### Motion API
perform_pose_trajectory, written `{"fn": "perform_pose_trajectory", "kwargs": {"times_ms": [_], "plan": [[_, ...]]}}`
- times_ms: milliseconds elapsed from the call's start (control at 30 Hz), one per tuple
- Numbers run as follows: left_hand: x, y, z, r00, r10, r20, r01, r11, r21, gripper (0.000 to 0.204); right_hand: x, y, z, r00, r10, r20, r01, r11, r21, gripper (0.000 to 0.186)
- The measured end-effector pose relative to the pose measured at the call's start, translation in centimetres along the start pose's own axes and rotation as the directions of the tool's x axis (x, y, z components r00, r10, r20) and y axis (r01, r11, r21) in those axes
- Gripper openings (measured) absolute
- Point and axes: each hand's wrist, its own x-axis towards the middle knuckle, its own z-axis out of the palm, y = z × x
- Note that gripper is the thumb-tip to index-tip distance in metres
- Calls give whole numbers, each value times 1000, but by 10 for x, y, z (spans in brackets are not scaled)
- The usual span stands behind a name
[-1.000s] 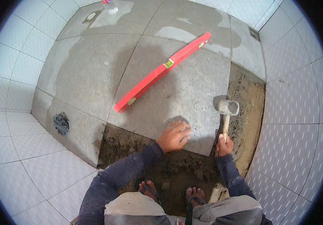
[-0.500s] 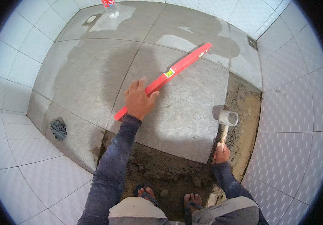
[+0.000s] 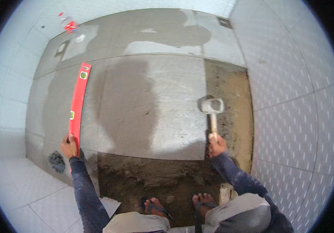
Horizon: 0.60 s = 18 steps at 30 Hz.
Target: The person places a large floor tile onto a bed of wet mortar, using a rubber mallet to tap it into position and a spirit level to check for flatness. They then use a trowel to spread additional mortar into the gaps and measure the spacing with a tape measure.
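Note:
My left hand (image 3: 69, 144) grips a red spirit level (image 3: 78, 93) near its lower end, holding it lengthwise along the left side of the tiled floor. My right hand (image 3: 217, 145) is closed on the wooden handle of a rubber mallet (image 3: 212, 106), whose pale, dirty head is over the right edge of a grey floor tile (image 3: 136, 108). Dark mortar (image 3: 136, 178) lies below that tile, around my feet, and a lighter sandy strip (image 3: 235, 116) runs along its right side.
White tiled walls (image 3: 283, 116) enclose the floor. A plastic bottle (image 3: 70, 27) with a red label stands at the back left. A dark crumpled clump (image 3: 57, 161) lies near the left wall. A small piece of wood (image 3: 225, 194) rests beside my right foot.
My left hand has taken hold of the red level and moved it left, turning it from diagonal to near lengthwise. The view has shifted; my right hand still holds the mallet.

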Motion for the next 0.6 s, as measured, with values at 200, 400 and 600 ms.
{"fn": "perform_pose_trajectory", "kwargs": {"times_ms": [200, 400, 600], "plan": [[11, -47, -17, 984, -147, -101, 168, 954, 250, 38, 5, 2, -5, 996, -48, 78, 45, 998, 39, 33], [-26, 92, 27, 791, 594, 145, -610, 755, 239, 54, -2, -5, -4, 992, -95, 82, 93, 995, 24, 33], [-35, 222, 88, 545, 703, 457, -832, 521, 192, 57, -14, -8, 2, 991, -132, 35, 133, 991, -30, 34]]}}
